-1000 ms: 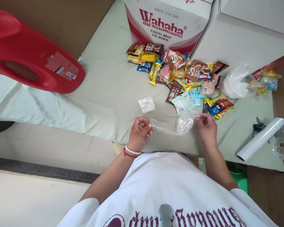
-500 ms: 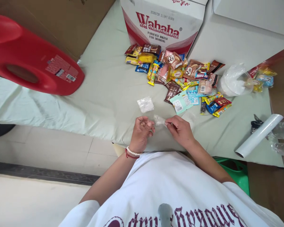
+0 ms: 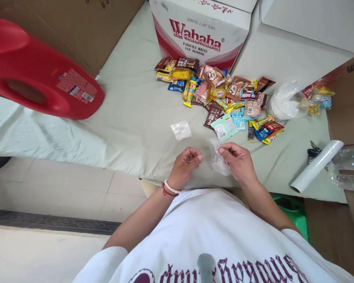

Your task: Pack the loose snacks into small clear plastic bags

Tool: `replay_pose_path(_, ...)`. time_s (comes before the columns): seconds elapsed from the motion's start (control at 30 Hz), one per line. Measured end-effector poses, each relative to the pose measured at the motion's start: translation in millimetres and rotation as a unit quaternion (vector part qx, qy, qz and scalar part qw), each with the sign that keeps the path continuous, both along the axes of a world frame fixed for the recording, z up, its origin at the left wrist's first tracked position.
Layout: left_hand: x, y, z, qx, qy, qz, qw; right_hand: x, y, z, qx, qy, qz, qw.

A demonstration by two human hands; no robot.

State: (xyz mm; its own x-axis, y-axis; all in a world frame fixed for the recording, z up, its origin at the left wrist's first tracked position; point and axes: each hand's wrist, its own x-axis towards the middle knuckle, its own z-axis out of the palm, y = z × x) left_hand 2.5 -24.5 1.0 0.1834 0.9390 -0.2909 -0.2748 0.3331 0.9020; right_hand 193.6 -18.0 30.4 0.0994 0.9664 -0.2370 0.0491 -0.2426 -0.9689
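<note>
My right hand (image 3: 238, 161) pinches a crumpled clear plastic bag (image 3: 221, 162) between thumb and fingers; the bag hangs above the table's front edge. To its left, my left hand (image 3: 185, 168) is closed with the thumb against curled fingers. Whether anything thin sits in that pinch I cannot make out. A gap separates the two hands. Just beyond the left hand lies a small folded clear plastic packet (image 3: 181, 130) on the pale green cloth. Farther back, a pale green snack packet (image 3: 224, 127) lies at the near side of a pile of wrapped snacks (image 3: 214, 90).
A Wahaba-style water carton marked Wahaha (image 3: 197, 37) stands behind the snacks. At left is a big red jug (image 3: 73, 86). A clear plastic tub (image 3: 286, 102) lies to the right, with a white roll (image 3: 317, 166), keys (image 3: 314, 151) and clear bottles (image 3: 346, 159) nearer the right edge.
My hands have moved apart, the right one going right with the plastic bag, which now looks more spread out. The left hand's fingers have curled in. The view has shifted slightly.
</note>
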Motion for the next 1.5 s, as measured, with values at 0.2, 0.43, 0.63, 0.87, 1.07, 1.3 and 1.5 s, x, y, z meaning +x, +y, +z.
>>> replay_pose_path(0.2,23,6,4.1,0.022,-0.024,0.034,0.999,-16,-9,2.4,0.015,-0.017,0.062,0.998)
replay_pose_path(0.43,2,13,-4.4,-0.051,-0.075,0.046,0.995,21,5,15.7,0.036,0.022,-0.048,0.998)
replay_pose_path(0.63,-1,14,-0.6,-0.057,-0.113,0.024,0.992,44,15,17.1,0.000,0.040,-0.073,0.997)
replay_pose_path(0.87,1,18,0.5,-0.041,-0.115,0.016,0.992,39,17,4.9,0.101,-0.050,-0.082,0.990)
replay_pose_path(1.07,-4,18,1.9,0.032,-0.018,-0.002,0.999,39,45,33.8,0.251,-0.204,-0.067,0.944)
replay_pose_path(1.3,-6,11,6.1,0.073,0.030,-0.018,0.997,5,101,72.0,0.277,-0.250,0.418,0.828)
replay_pose_path(1.5,-17,8,4.8,0.091,0.069,0.033,0.993,-9,108,39.0,0.143,-0.154,0.362,0.908)
